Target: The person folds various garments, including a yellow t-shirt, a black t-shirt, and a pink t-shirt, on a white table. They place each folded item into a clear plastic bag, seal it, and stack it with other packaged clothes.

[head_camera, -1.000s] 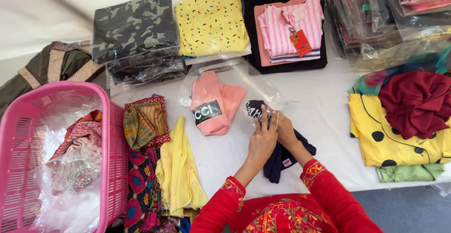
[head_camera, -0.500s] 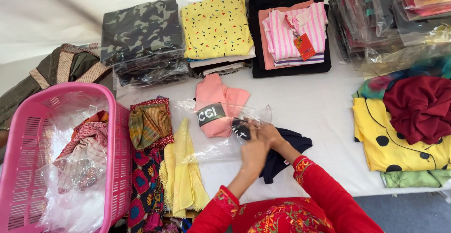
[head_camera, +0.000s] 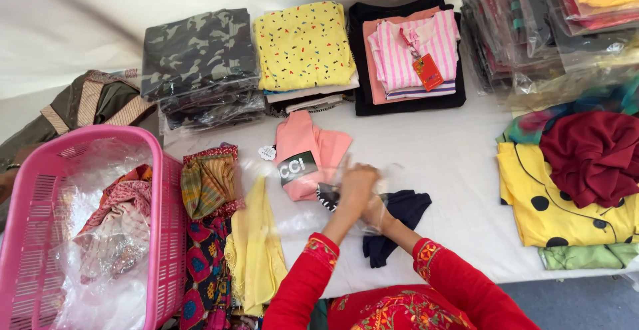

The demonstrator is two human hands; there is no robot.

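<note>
My left hand (head_camera: 357,187) lies over the mouth of a clear plastic bag (head_camera: 303,213) and grips it, right beside a folded pink garment (head_camera: 313,154) with a black label. My right hand (head_camera: 381,211) is partly hidden under the left hand and the plastic. It holds the near end of a navy garment (head_camera: 403,210), whose patterned end sits at the bag's mouth. Both sleeves are red with embroidered cuffs.
A pink basket (head_camera: 163,237) with clothes and plastic stands at the left. Patterned and yellow cloths (head_camera: 249,250) hang beside it. Folded stacks line the back: camouflage (head_camera: 196,50), yellow speckled (head_camera: 303,44), pink striped (head_camera: 413,44). A maroon cloth (head_camera: 592,154) lies on a yellow dotted garment at the right.
Both hands have slid left with the navy garment's end, closer to the pink garment. The clear bag has shifted and crumpled around them.
</note>
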